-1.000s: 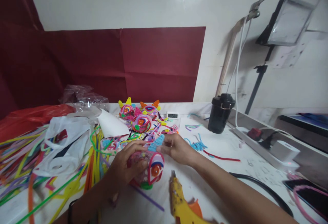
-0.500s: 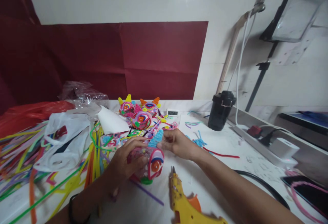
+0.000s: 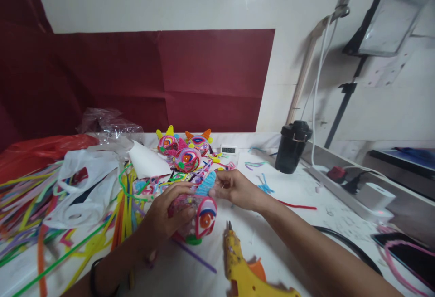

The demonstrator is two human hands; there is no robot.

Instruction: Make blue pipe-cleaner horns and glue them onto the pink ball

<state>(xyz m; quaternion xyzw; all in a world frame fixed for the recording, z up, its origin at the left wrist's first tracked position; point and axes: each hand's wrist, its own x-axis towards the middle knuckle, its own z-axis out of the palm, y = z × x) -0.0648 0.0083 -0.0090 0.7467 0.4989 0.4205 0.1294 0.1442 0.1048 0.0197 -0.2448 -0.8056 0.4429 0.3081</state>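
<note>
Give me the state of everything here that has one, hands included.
Left hand: gripping the pink ornament.
Pink ornament: held, painted eye showing.
Right hand: pinching the blue ribbed piece.
Blue ribbed piece: pinched; attachment unclear.
Yellow glue gun: lying down, unheld.
Black tumbler: upright, lidded.
Digital clock: display showing digits.
White charger: plugged in.
Floodlight: apparently unlit.

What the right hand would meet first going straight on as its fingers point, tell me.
Leftward, past the blue piece it holds, the right hand would probably meet the left hand on the pink toy, though depth is unclear.
</note>
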